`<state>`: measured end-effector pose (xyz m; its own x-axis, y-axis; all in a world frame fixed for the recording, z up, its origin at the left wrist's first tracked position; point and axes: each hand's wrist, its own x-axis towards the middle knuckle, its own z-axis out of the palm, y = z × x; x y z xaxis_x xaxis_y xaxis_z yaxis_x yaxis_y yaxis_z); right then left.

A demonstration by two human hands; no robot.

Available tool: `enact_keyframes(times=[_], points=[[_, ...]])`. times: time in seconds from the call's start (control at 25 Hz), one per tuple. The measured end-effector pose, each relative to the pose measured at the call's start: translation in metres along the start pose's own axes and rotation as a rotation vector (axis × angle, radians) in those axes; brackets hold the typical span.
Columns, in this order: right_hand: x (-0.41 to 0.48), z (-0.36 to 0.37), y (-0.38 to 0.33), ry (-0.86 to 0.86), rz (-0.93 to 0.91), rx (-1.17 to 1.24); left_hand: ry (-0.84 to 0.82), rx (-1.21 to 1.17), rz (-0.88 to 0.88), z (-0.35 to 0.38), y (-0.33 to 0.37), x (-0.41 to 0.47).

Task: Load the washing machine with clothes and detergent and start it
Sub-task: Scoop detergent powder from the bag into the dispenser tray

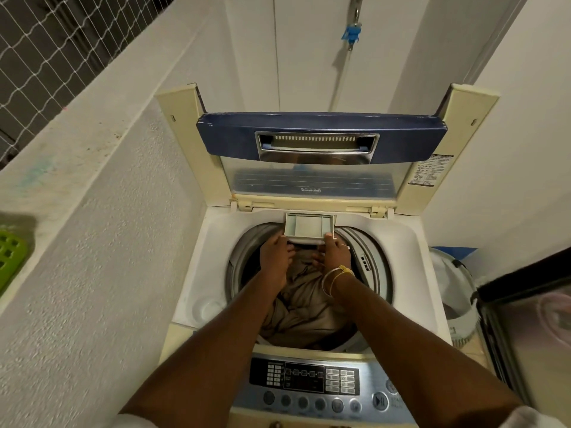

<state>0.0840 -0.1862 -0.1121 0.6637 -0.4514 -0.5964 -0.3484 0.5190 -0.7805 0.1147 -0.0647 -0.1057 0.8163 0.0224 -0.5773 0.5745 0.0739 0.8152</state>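
both forearms reach straight out over the open tub of the top-loading washing machine [309, 304], roughly parallel, palms turned down. the left hand [276, 253] grips the near left corner of the detergent drawer [310, 227], fingers curled under its front edge. the right hand [334, 251] holds the near right corner, thumb lying on top of the rim and the other fingers tucked beneath; a ring shows on one finger and pale thread bracelets [335, 277] circle the wrist. the drawer sticks out from the back rim of the tub opening, pulled toward the person, and its compartments look pale; whether anything lies in them cannot be told.

below the hands, brownish clothes [304, 313] lie bunched in the drum. the lid [318, 149], dark blue across the top with a clear window beneath, stands folded upright against the wall behind. the control panel [312, 384] with its row of round buttons runs along the near edge, under the forearms.

a rough white parapet wall [92, 211] runs along the left, with netting [46, 47] above it and a green plastic basket [10, 254] on its ledge. a blue tap [351, 34] hangs on the back wall. a white laundry bag [454, 291] sits to the right of the machine, beside a dark glossy panel [531, 329].
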Motion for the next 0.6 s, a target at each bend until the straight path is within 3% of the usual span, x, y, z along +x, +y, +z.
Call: enact_keyframes(times=[0.36, 0.6], points=[[0.003, -0.006, -0.003, 0.046, -0.060, -0.081, 0.077, 0.201, 0.130, -0.003, 0.006, -0.004], [-0.003, -0.003, -0.010, 0.162, -0.102, -0.153, 0.070, 0.060, 0.098, 0.002, 0.023, -0.021]])
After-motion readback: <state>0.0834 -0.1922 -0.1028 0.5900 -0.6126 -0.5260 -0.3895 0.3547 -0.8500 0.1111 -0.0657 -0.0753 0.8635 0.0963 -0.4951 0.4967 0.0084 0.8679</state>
